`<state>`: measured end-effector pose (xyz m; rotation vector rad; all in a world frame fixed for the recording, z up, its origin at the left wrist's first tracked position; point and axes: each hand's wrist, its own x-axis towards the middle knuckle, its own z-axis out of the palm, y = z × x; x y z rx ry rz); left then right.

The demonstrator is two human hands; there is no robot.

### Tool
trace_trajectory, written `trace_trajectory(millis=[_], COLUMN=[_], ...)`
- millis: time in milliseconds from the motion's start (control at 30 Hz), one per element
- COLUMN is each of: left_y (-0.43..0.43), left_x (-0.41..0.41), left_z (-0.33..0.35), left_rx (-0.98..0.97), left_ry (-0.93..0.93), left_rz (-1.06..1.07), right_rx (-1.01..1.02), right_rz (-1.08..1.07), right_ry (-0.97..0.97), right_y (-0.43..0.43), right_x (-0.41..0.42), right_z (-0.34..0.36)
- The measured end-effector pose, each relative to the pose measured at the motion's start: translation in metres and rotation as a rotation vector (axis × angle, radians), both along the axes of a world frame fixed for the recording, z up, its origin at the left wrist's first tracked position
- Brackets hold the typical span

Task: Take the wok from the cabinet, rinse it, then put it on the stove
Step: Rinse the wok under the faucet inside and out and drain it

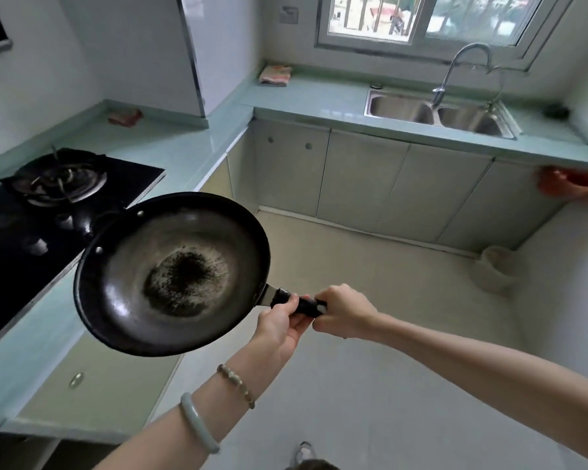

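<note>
We see the black wok (170, 273), its bottom worn and speckled, held in air beside the stove (58, 184).

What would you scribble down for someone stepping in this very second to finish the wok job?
Left hand grips the wok handle close to the pan; right hand grips its far end.
The wok is held in the air over the floor, beside the counter that carries the stove. The sink is across the room under the window; the faucet is not visibly running.
Done: the wok is fetched and in hand.
Left: it looks dry, with a dark patch in its bottom, so probably rinse it at the sink, then set it on the stove.
</note>
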<state>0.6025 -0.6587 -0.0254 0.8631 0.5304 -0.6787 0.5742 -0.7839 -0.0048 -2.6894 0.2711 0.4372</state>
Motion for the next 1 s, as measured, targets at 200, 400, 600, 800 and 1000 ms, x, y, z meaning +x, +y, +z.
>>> trace_trajectory(millis=[200, 400, 600, 800, 1000], left_y=[-0.067, -0.119, -0.168, -0.214, -0.264], left_x=[0.061, 0.138, 0.249, 0.364, 0.459], left_z=[0.002, -0.004, -0.012, -0.007, -0.004], left_rx=[-0.003, 0.007, 0.005, 0.038, 0.052], left_ry=[0.006, 0.008, 0.022, 0.004, -0.033], left_rz=[-0.015, -0.043, -0.073, -0.138, -0.211], right_rx=[-0.001, 0.025, 0.018, 0.039, 0.08], right_rz=[-0.013, -0.058, -0.098, -0.165, -0.238], right_ry=[-0.001, 0.013, 0.022, 0.03, -0.005], right_y=[-0.066, -0.118, -0.164, -0.206, -0.253], right_x=[0.058, 0.132, 0.234, 0.34, 0.425], right_z=[0.002, -0.007, -0.009, 0.0, 0.003])
